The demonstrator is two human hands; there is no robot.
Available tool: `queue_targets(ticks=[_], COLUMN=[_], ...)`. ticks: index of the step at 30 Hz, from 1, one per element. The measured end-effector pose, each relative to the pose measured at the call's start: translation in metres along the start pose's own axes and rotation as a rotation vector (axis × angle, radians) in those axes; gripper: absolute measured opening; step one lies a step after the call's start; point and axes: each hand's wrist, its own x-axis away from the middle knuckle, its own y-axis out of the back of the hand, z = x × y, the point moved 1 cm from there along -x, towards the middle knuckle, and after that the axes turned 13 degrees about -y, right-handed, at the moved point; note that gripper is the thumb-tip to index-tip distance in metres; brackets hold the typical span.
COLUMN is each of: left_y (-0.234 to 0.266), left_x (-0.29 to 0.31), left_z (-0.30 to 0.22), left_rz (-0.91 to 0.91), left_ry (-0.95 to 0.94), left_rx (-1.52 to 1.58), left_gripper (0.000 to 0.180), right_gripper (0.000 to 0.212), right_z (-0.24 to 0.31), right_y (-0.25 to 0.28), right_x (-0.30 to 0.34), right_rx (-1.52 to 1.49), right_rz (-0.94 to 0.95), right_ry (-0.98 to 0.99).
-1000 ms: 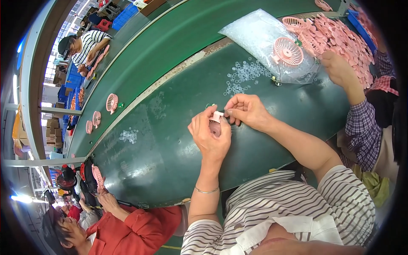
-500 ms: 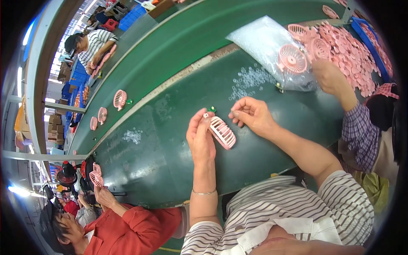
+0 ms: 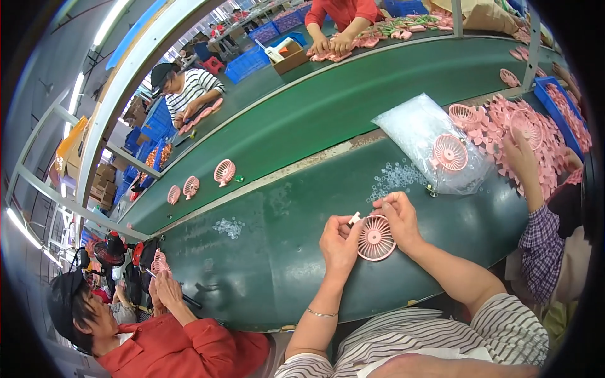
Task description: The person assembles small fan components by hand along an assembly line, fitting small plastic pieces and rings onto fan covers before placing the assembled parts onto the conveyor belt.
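A round pink fan housing (image 3: 377, 238) with radial slats faces up between my two hands, just above the green work surface. My left hand (image 3: 339, 249) is closed at its left side, thumb against the rim. A small white piece (image 3: 355, 218) shows at the left fingertips; how it joins the housing is hidden. My right hand (image 3: 403, 222) is closed with thumb and fingertips at the housing's upper rim; anything tiny between them cannot be made out. Small clear rings (image 3: 397, 179) lie scattered beyond my right hand.
A clear plastic bag (image 3: 413, 135) has another pink housing (image 3: 450, 152) on it. A heap of pink parts (image 3: 545, 145) and a blue crate (image 3: 561, 113) stand at right, by a co-worker's hand (image 3: 522, 157). Several housings (image 3: 224, 172) rest on the green belt (image 3: 283, 135). A red-sleeved co-worker (image 3: 183, 340) sits at left.
The housing has turned from edge-on to its round slatted face. My right hand has come in from apart to its rim. The whole view has shifted, showing more of the far side.
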Motion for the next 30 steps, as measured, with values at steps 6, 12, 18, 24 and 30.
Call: queue_targets(ticks=[6, 12, 18, 24, 30], left_y=[0.007, 0.006, 0.009, 0.011, 0.013], left_x=[-0.005, -0.002, -0.007, -0.010, -0.004], left_z=[-0.023, 0.008, 0.000, 0.001, -0.001], left_rz=[-0.036, 0.251, 0.335, 0.339, 0.320], left_ry=[-0.611, -0.081, -0.007, -0.017, -0.023], left_rx=[-0.558, 0.363, 0.670, 0.666, 0.643], left_gripper=[0.022, 0.038, 0.034, 0.031, 0.030], right_gripper=[0.008, 0.006, 0.006, 0.006, 0.006], right_z=[0.005, 0.018, 0.026, 0.030, 0.029], right_y=[0.002, 0.006, 0.010, 0.011, 0.012], right_x=[-0.003, -0.011, -0.015, -0.015, -0.009], right_rx=[0.197, 0.138, 0.061, 0.030, 0.059], right_rz=[-0.020, 0.114, 0.194, 0.218, 0.201], right_ry=[0.094, 0.054, -0.026, -0.056, -0.045])
